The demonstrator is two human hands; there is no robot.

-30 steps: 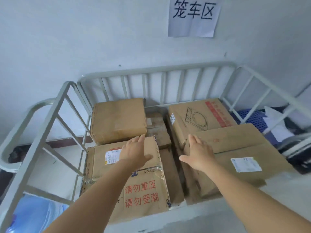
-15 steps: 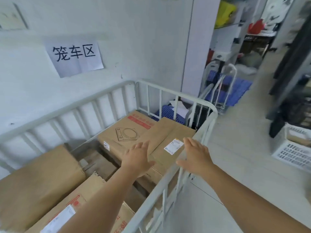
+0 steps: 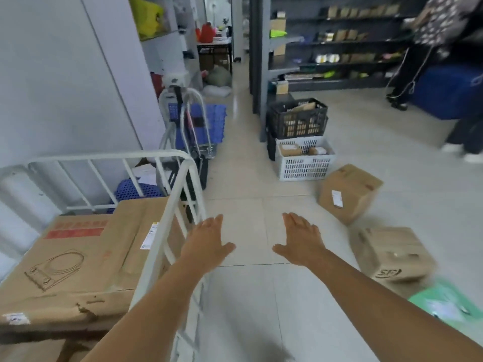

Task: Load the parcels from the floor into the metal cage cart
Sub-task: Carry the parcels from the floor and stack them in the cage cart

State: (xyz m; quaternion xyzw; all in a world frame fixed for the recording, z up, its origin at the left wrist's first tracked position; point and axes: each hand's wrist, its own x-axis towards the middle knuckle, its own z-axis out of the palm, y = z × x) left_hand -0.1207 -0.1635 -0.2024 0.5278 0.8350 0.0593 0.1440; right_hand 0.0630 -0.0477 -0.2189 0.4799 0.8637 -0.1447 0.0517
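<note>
Both hands out in front, palms down, fingers straight and loosely together, holding nothing. Left hand hangs just right of the cart rail; right hand is over bare floor, apart from the left. No parcel touches the fingers.

Floor: pale tile. Right of the right hand, an SF-marked box lies on the floor near it; a second box sits tilted beyond that, further from the cart. A green bag, blurred, lies just behind the SF box, toward the camera.

Cart: white metal rails, left of the left hand, already holding a large flat carton with a line drawing and red print.

Beyond the second box, a white crate with a black crate stacked above it, next to dark shelving. A blue trolley stands past the cart's far end. Another person stands far right by the shelving.
</note>
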